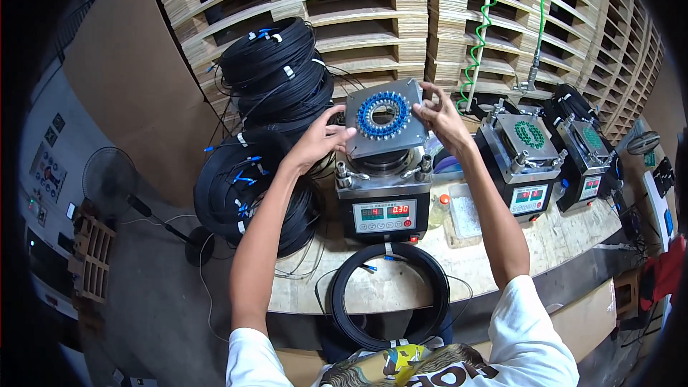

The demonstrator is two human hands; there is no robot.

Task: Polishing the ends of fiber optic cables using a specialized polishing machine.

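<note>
Pallets (448,29) rise in stacks across the far side of my view. Before them I see the counter (566,233), pale on top, curving toward the rim of the lens. Black coils (269,82) of cable stand heaped at its left, with white ties and blue tips showing among the loops. Right of the heap I have the near machine (387,216), dark-sided with a lit red and green display; two more machines (527,201) of its kind stand farther right, each topped by a metal plate with green pieces in it. A floor fan (107,172) stands off to the left. One loose coil (340,297) lies in front of the near machine, partly over the front edge of the counter.

The plate (364,146) is square, metal and tilted toward me, above the near machine; I cannot tell whether the two touch. My left grip (319,142) grasps its left edge, thumb over the face, and my right grip (448,125) grasps its right edge near the far corner. A clear tray (467,221) sits right of the near machine. Smallest, blue connectors (385,132) ring the plate's round central hole.
</note>
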